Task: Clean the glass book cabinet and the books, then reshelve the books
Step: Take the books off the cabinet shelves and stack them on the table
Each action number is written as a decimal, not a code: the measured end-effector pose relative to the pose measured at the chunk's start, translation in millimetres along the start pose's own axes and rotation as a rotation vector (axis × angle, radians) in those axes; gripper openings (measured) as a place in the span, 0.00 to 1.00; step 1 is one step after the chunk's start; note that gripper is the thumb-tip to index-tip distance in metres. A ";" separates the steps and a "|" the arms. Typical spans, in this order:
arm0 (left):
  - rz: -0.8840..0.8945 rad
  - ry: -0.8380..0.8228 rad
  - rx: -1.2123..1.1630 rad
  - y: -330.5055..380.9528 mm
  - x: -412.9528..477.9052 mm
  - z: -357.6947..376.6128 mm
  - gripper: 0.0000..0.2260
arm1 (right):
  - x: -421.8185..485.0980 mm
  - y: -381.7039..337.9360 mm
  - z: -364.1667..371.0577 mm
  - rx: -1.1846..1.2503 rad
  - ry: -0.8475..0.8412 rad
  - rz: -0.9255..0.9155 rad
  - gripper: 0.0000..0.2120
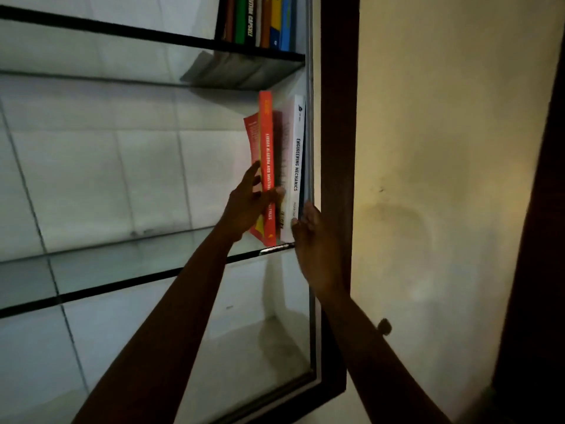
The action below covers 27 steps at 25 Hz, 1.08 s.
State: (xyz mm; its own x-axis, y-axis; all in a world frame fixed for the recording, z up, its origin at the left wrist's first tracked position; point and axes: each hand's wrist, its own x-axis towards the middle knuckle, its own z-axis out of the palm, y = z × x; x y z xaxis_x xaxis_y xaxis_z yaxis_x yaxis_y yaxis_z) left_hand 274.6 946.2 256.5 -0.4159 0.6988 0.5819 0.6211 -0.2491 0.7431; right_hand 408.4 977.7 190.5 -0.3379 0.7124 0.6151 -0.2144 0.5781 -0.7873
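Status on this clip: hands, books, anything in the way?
Left hand flat against red book. Right hand touching white book. Both books standing on middle glass shelf. Nothing in the way.

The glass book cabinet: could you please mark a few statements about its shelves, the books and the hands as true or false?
1. The white Engineering Mechanics book stands at the right end of the middle glass shelf. True.
2. The left hand touches the orange book. True.
3. The upper shelf holds no books. False: a row of books stands at its right end.
4. The orange book lies flat. False: it stands roughly upright.
5. The right hand holds a cloth. False: it holds nothing, and its straight fingers are at the white book's lower end.
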 end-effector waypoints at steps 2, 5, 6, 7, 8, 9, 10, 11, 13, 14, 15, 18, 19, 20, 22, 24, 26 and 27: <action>-0.030 0.065 -0.068 -4.4 -3.2 -8.5 0.25 | 8.3 2.8 12.4 -0.003 -0.021 -0.030 0.27; -0.079 0.250 -0.117 -11.6 -2.8 -18.3 0.20 | 26.1 2.7 26.4 0.062 0.000 -0.042 0.30; -0.087 0.299 -0.159 -12.7 -3.4 -20.7 0.19 | 33.2 3.6 29.9 0.088 0.024 -0.030 0.30; -0.085 0.322 -0.192 -13.2 -5.8 -22.3 0.18 | 38.2 4.7 33.5 0.113 0.040 -0.016 0.30; -0.075 0.318 -0.220 -13.5 -8.3 -23.1 0.18 | 42.0 5.1 36.1 0.138 0.049 -0.009 0.30; -0.068 0.299 -0.251 -11.4 -11.3 -22.6 0.19 | 44.3 6.2 38.1 0.161 0.051 -0.021 0.29; -0.064 0.270 -0.288 -8.5 -14.1 -21.3 0.18 | 45.9 7.8 39.9 0.176 0.052 -0.052 0.28; -0.072 0.244 -0.308 -5.3 -16.2 -19.8 0.18 | 47.5 10.0 42.2 0.170 0.050 -0.084 0.28; -0.094 0.217 -0.322 -0.7 -19.4 -16.1 0.18 | 52.5 11.3 46.1 0.128 0.013 -0.125 0.28; -0.102 0.209 -0.320 0.8 -20.4 -14.6 0.18 | 54.9 10.5 47.9 0.098 -0.002 -0.143 0.28; -0.105 0.201 -0.313 3.1 -21.8 -13.4 0.18 | 56.4 9.5 49.6 0.067 0.005 -0.166 0.28; -0.091 0.200 -0.284 11.0 -25.5 -10.9 0.20 | 56.5 11.3 52.2 -0.030 0.141 -0.274 0.24; -0.076 0.213 -0.265 13.6 -28.6 -9.3 0.19 | 56.7 13.2 52.4 -0.055 0.177 -0.316 0.23; -0.056 0.230 -0.247 16.2 -32.9 -8.2 0.18 | 55.6 14.6 52.2 -0.075 0.200 -0.362 0.22; -0.010 0.258 -0.227 23.9 -43.2 -9.6 0.15 | 49.9 13.5 51.7 -0.106 0.217 -0.438 0.23; 0.015 0.304 -0.245 31.2 -57.8 -12.7 0.15 | 39.5 8.6 49.7 -0.105 0.196 -0.486 0.24; 0.028 0.358 -0.243 43.3 -78.4 -18.1 0.14 | 25.9 2.7 43.7 -0.077 0.200 -0.537 0.24; 0.023 0.367 -0.246 51.1 -90.1 -20.6 0.14 | 18.7 -1.4 39.4 -0.059 0.195 -0.555 0.23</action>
State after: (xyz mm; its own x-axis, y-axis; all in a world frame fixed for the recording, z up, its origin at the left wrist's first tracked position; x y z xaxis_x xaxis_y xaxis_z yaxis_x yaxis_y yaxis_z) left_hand 330.2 856.7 248.8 -0.6398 0.4182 0.6448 0.4747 -0.4447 0.7595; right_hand 366.3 974.5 201.4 -0.0133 0.3538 0.9352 -0.2581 0.9024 -0.3451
